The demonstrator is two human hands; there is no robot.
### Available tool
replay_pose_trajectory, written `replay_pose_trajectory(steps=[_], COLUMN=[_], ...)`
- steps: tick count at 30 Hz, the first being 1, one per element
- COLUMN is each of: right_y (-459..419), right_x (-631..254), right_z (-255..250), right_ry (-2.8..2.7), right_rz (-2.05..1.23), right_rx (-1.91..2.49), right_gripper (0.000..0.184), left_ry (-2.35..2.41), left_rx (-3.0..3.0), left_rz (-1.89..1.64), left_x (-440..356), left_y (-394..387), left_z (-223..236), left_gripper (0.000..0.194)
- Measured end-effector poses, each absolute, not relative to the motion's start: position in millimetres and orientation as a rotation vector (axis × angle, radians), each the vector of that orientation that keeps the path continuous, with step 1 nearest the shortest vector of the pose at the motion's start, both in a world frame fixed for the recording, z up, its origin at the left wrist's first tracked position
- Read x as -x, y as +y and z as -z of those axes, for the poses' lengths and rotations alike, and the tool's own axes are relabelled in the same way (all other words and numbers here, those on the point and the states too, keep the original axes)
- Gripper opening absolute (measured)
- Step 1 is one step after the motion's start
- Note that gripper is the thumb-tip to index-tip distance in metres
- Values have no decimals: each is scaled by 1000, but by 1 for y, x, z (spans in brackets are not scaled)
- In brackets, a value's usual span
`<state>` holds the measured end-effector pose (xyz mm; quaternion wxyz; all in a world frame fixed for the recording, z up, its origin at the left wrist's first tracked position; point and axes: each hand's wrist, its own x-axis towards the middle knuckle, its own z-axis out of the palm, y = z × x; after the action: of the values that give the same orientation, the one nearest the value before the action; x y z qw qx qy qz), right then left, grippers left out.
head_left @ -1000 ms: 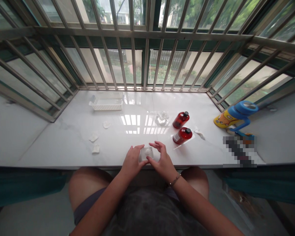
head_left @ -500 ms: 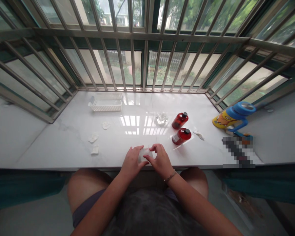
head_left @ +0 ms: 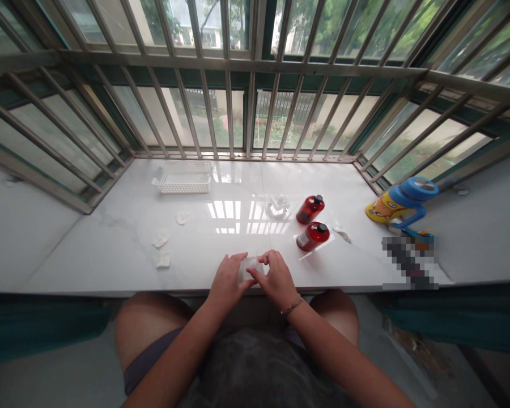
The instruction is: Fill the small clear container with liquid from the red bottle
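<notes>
Close to the front edge of the counter, a small translucent whitish block [head_left: 251, 263] is between my two hands; its exact kind I cannot make out. My left hand [head_left: 228, 280] grips its left side, thumb in front and fingers behind. Curled in from the right, my right hand [head_left: 277, 277] has its thumb and index finger at the block's top and right side. Fingers partly cover the piece. Beyond my right hand stand two red bottles with black caps, a nearer bottle [head_left: 313, 237] and a farther bottle [head_left: 310, 209]. Left of them is a clear, shiny dish-like object [head_left: 279, 207].
A white perforated basket [head_left: 182, 187] stands at the back left. Thin white pieces, including a squarish piece [head_left: 163, 260], lie at left. On the right are a crumpled white strip [head_left: 342, 233], a blue and yellow water bottle [head_left: 402, 199] and a blurred-out dark object [head_left: 410, 263]. Metal bars [head_left: 255, 65] border the back.
My right hand has shifted very slightly about the block, and more of its top shows. The view has moved a little; the other objects have stayed in place.
</notes>
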<state>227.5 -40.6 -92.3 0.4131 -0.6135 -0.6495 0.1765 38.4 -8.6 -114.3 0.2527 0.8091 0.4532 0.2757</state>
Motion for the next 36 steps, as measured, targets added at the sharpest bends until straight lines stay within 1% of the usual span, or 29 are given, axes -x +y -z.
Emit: replay_pose_trajectory(steps=[3,7,9,11,12,15,16,17,21,24,29,32,36], right_y=[-41,-41,-39,-33,-29,-13,-7,-1,19,28,34,28,5], right_x=[-227,-230,-236,-246,-252,-272,-279,-286,-305,-312,-311,-309,-313], right_z=[92,89,88,87,86,86,86,86,86,87,86,75,48], right_ry=[-1645,-1676,-1676,-1655,-1636,-1568,-1549,-1534,-1489,-1459,-1459,-1497,-1577], right_rz=[-415,-374,-347,-314,-294,-232,-210,-189,-104,-49,6,29,111], right_rx=[1535,1518,1526,1551,1569,1630,1649,1667,1733,1787,1841,1842,1825], right_gripper=[31,30,30,31,31,31,31,30,28,29,31,33,25], left_ry=[1227,1213,1232,1278,1300,1295,1279,1271,1306,1341,1369,1353,1327], left_rx=[-2228,-2281,-2274,-2237,-2215,-2176,-2166,-2151,-2026,-1951,-1913,-1934,-1971], left_rz=[-746,-793,-860,-911,-925,-921,-907,-884,-752,-663,-610,-624,-642], left_x=[-38,-33,-26,-17,-12,4,9,13,24,27,29,29,33], left_y=[-11,-23,-31,-41,-46,-63,-69,-75,-99,-109,-111,-111,-113], left_z=[116,113,108,102,99,91,88,86,76,69,59,55,51], left_gripper=[71,92,94,82,71,27,18,14,14,17,20,21,18])
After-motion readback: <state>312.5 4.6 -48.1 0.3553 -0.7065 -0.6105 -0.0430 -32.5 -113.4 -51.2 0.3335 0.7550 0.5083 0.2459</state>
